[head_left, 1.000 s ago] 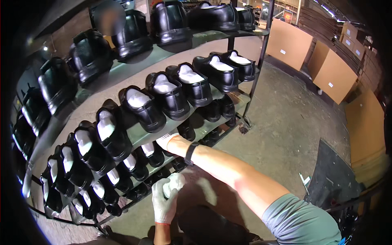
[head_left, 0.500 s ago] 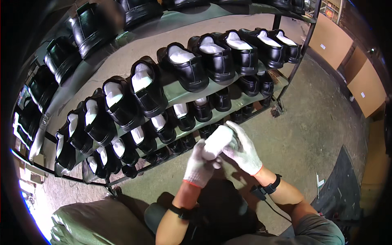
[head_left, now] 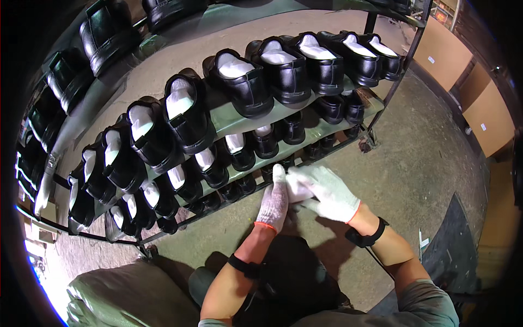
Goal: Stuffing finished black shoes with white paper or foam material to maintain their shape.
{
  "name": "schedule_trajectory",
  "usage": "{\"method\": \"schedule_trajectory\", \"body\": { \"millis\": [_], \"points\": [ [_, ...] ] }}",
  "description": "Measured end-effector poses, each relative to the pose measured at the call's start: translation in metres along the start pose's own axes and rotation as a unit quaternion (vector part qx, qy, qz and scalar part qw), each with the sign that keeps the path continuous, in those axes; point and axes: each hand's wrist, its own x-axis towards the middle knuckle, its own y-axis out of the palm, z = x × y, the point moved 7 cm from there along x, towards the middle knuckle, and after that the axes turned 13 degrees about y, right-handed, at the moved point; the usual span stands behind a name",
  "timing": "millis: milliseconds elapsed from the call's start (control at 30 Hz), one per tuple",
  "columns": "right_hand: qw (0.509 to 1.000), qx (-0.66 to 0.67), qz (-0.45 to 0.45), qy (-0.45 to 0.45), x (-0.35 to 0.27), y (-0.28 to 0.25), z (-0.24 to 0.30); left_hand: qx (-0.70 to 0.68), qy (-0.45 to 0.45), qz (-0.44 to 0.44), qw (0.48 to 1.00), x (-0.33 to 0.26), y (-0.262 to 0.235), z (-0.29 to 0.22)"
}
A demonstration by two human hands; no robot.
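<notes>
My left hand (head_left: 274, 203), in a white knit glove with an orange cuff, supports one side of a white paper-like wad (head_left: 297, 191). Over its other side lies my right hand (head_left: 331, 194), gloved the same way, with the fingers bent onto it. Most of the wad is covered by the gloves. Both hands are in front of a rack, beside its lower shelves. A black leather shoe (head_left: 244, 86) on the shelf ahead has similar white filling in its opening, and so does a neighbouring shoe (head_left: 188, 117).
Several black shoes stand in rows on the metal rack (head_left: 233, 121). A wheel (head_left: 365, 144) shows at its right leg. Brown cardboard sheets (head_left: 444, 52) lean at the right. A dark flat sheet (head_left: 449, 250) lies on the concrete floor. At lower left is a greenish covered bundle (head_left: 128, 294).
My right hand has come over the wad and now hides much of it. My left hand has shifted slightly up and right, its thumb raised. The rack appears slightly further left.
</notes>
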Motion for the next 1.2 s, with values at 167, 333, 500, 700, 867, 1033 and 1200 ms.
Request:
{"method": "schedule_trajectory", "body": {
  "millis": [167,333,500,700,867,1033,1200],
  "points": [
    [0.923,0.229,-0.299,0.076,0.047,-0.048,-0.067,0.005,0.162,0.020,0.987,-0.016,0.005,-0.031],
    [0.839,0.322,-0.399,0.180,0.153,-0.041,-0.154,0.075,0.199,0.111,0.971,-0.068,0.007,-0.044],
    [0.903,-0.290,-0.284,0.141,0.203,0.000,-0.119,0.110,0.235,0.077,0.963,-0.098,-0.033,-0.032],
    [0.891,-0.259,-0.369,-0.044,0.207,0.000,-0.076,0.100,0.208,-0.002,0.973,-0.097,-0.073,-0.019],
    [0.903,-0.386,-0.170,0.078,0.209,0.018,-0.067,0.255,0.275,-0.027,0.927,-0.114,-0.092,-0.027],
    [0.794,-0.535,-0.222,-0.185,0.205,0.008,-0.162,0.279,0.378,-0.105,0.876,-0.182,-0.130,-0.062],
    [0.942,-0.288,-0.167,-0.045,0.238,0.048,-0.227,0.380,0.355,-0.329,0.788,-0.335,-0.214,-0.134]
  ]
}}
